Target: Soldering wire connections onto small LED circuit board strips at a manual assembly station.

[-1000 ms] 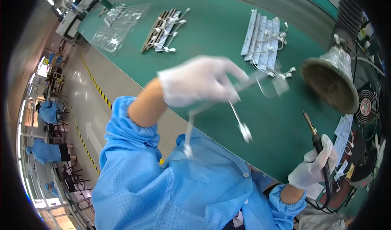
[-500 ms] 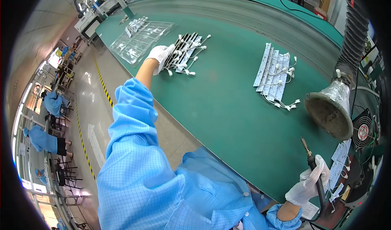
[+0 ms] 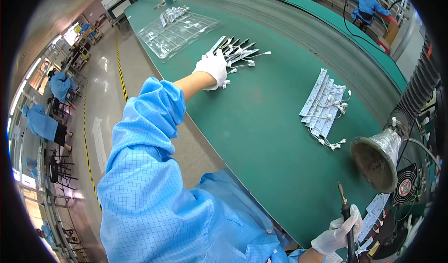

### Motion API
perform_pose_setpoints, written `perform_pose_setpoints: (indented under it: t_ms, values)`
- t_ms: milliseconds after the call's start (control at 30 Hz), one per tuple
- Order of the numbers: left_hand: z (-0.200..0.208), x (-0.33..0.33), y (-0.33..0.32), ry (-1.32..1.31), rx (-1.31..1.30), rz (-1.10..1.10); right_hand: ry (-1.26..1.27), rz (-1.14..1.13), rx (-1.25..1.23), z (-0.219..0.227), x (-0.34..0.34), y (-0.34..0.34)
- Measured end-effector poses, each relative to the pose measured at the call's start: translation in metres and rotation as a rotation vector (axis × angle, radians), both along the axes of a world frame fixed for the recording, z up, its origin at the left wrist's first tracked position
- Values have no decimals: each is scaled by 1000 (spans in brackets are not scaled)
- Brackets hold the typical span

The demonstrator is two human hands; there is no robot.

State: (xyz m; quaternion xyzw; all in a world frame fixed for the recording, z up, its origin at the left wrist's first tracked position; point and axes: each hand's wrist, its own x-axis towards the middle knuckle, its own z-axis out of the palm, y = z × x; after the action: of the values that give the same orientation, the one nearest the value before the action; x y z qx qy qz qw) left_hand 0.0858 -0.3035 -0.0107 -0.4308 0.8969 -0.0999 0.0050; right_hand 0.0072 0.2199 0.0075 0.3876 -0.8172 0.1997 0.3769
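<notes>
At the far left part of the green table, my gloved left hand is closed on the near side of a bunch of LED strip boards. These narrow boards fan out, their short white wires and plugs trailing to the right; my fingertips are partly hidden. Low on the right, my gloved right hand grips a soldering iron by its black handle, the tip pointing up and away. Another overlapping pile of white LED strips with wires lies right of the middle. More strips lie beside my right hand.
A clear plastic tray holding some strips stands at the far left. A metal fume funnel on a ribbed hose hangs at the right, near a small fan. People in blue work beyond the aisle and the table.
My left hand has closed in over the near side of the bunch, whose boards now tilt and fan out more. The view has shifted; my right hand still holds the soldering iron.
</notes>
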Motion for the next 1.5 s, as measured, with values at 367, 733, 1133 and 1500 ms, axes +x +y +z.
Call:
perform_pose_setpoints:
  t_ms: [367, 733, 1133, 1500]
  values:
    - [0, 6, -17, 436, 197, -97, -615, -53, -464, -14, -6, 1]
    - [16, -54, -29, 209, 76, -310, -699, -52, -479, 2, -4, 3]
    - [34, -184, -36, 616, 392, -182, -718, -144, -373, 17, -20, -7]
    - [17, -395, 32, 201, 128, -195, -729, -179, -434, 16, -26, -13]
